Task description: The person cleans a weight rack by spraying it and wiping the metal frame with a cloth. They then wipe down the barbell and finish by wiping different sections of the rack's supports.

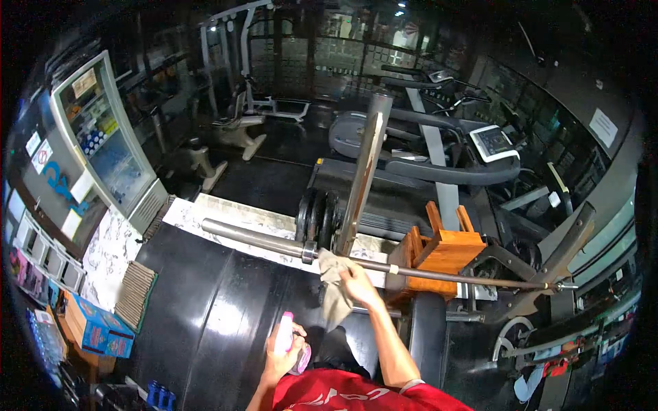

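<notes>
My right hand [358, 282] holds a beige cloth [336, 288] against a long metal barbell [267, 240], just right of its collar. The cloth hangs down below the bar. Lower and to the left, my left hand [285, 349] is wrapped round a pink and white spray bottle [286, 332], held upright in front of the red shirt. Black weight plates [319, 216] stand behind the bar near the collar, beside a worn upright post [363, 171].
A wooden box [449, 250] stands behind the bar, by a black padded bench [428, 329]. Treadmills [418, 171] fill the back right. A glass-door fridge [106, 137] and a blue carton [103, 329] are at the left. Black matting [219, 301] covers the floor.
</notes>
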A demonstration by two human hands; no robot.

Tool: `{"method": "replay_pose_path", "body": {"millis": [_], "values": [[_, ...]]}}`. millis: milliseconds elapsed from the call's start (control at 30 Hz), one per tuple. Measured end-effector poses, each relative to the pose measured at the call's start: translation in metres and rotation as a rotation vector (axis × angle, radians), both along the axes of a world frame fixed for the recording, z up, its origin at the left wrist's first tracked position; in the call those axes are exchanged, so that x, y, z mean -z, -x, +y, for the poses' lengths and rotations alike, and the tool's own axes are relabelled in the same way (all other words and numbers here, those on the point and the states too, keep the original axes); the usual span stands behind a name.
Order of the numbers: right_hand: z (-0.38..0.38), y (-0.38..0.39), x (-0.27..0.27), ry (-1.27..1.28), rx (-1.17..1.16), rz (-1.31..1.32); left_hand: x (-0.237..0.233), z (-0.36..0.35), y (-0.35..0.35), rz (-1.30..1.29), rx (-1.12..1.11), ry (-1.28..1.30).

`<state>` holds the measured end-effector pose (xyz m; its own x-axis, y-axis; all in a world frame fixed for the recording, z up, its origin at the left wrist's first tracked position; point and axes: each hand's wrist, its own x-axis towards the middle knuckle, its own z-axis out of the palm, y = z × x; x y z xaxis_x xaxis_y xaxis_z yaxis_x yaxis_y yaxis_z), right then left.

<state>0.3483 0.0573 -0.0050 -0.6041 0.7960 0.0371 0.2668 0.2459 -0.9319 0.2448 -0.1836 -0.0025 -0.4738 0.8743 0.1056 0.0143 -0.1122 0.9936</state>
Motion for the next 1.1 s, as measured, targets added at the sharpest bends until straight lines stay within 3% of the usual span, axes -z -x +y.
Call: {"method": "replay_pose_path", "body": {"millis": [33, 133, 200, 233, 267, 333, 400, 533, 600, 667, 700, 800, 933, 1100], "values": [[-0.001, 0.014, -0.003, 0.002, 0.006, 0.094, 0.001, 0.0, -0.002, 0.005, -0.021, 0.003], [0.003, 0.042, -0.025, -0.467, 0.078, 0.284, 0.0, 0.002, -0.012, 0.034, -0.062, -0.005], [0.025, 0.05, -0.008, -0.742, -0.029, 0.133, -0.008, 0.013, -0.026, -0.111, -0.144, -0.063], [0.032, 0.053, 0.004, -0.762, -0.082, 0.03, -0.003, 0.02, -0.031, -0.082, -0.15, -0.027], [0.033, 0.052, 0.018, -0.591, -0.164, -0.227, 0.0, 0.029, -0.038, -0.077, -0.166, -0.028], [0.038, 0.058, 0.043, -0.762, -0.141, -0.294, 0.002, 0.046, -0.052, -0.145, -0.109, 0.001], [0.036, 0.059, 0.045, -0.729, -0.13, -0.263, 0.006, 0.063, -0.066, -0.242, -0.091, -0.034], [0.045, 0.07, 0.054, -0.861, -0.172, -0.358, -0.008, 0.085, -0.081, -0.128, -0.148, -0.023], [0.055, 0.058, 0.052, -0.811, -0.301, -0.45, -0.008, 0.089, -0.089, -0.12, -0.216, -0.025], [0.06, 0.039, 0.048, -0.869, -0.524, -0.58, 0.005, 0.089, -0.093, -0.071, -0.293, 0.144], [0.058, 0.026, 0.046, -1.085, -0.466, -0.49, -0.006, 0.096, -0.101, -0.137, -0.334, 0.108], [0.069, 0.002, 0.049, -1.165, -0.54, -0.331, -0.007, 0.104, -0.107, 0.015, -0.33, 0.065], [0.076, -0.03, 0.033, -1.058, -0.625, -0.431, -0.008, 0.111, -0.115, 0.091, -0.412, 0.062], [0.096, -0.081, 0.019, -0.942, -0.688, -0.5, -0.009, 0.112, -0.125, -0.042, -0.47, 0.171]]}}
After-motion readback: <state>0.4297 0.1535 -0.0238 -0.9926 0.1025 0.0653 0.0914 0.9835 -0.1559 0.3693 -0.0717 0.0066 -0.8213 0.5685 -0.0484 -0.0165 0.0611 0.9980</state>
